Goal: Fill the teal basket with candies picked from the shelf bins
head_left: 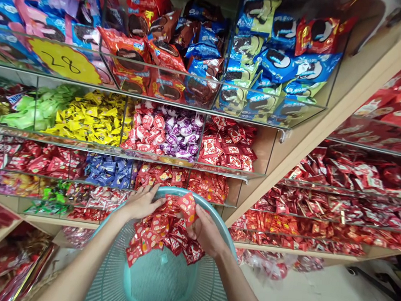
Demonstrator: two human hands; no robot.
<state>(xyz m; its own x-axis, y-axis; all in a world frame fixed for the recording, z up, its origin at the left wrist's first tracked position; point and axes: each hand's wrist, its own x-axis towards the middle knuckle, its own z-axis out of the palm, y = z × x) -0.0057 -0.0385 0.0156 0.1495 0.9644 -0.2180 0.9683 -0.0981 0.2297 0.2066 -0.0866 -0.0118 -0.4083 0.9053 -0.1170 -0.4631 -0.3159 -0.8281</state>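
A teal plastic basket (159, 290) stands in front of the shelves, with a heap of red wrapped candies (157, 230) at its far side. My right hand (207, 231) is closed, pinching a red candy packet (187, 208) between thumb and fingers above the heap. Over the basket's far-left rim lies my left hand (141, 204), its fingers stretched out and its thumb beside the candies. Whether anything sits beneath its palm is hidden. Just beyond the rim is a shelf bin of similar red candies (209, 186).
Tiered clear bins hold yellow candies (91, 119), purple candies (184, 134) and blue candies (107, 170). Above them are cookie packets (281, 63) and a yellow price tag (64, 61) reading 28. A wooden shelf side (318, 135) slants at right, near more red-packet shelves (357, 173).
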